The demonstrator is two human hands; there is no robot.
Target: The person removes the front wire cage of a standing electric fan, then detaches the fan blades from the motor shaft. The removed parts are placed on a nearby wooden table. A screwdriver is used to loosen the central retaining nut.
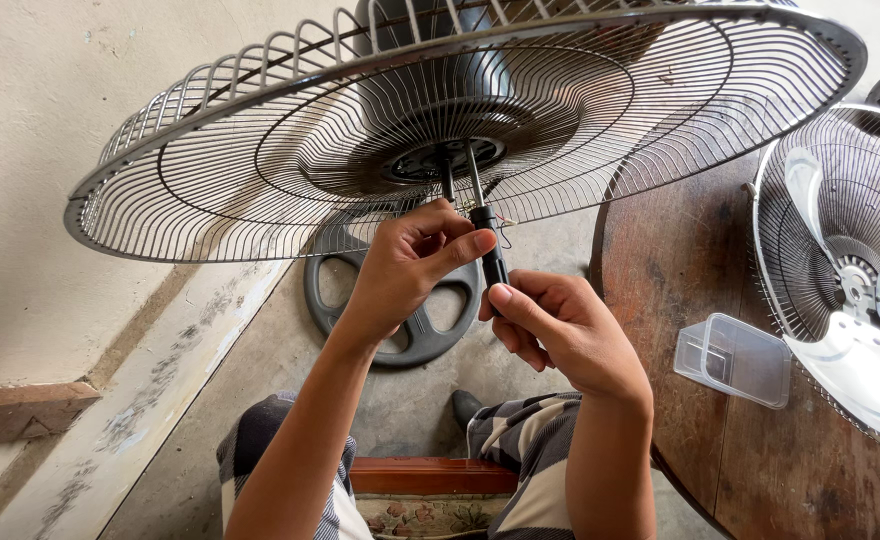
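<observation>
A large round wire fan guard (260, 150) fills the upper view, fixed on a dark motor housing (410, 25). A thin metal screwdriver shaft runs from the guard's hub (440, 160) down to a black handle (490, 255). My left hand (410, 265) is closed just below the hub, thumb resting on the upper end of the black handle. My right hand (560, 330) grips the lower end of that handle, thumb along it.
A black round fan base (410, 330) lies on the concrete floor below. At the right stands a dark wooden table (700, 250) with a clear plastic box (735, 358) and a second fan with white blades (850, 290). A pale wall rises at the left.
</observation>
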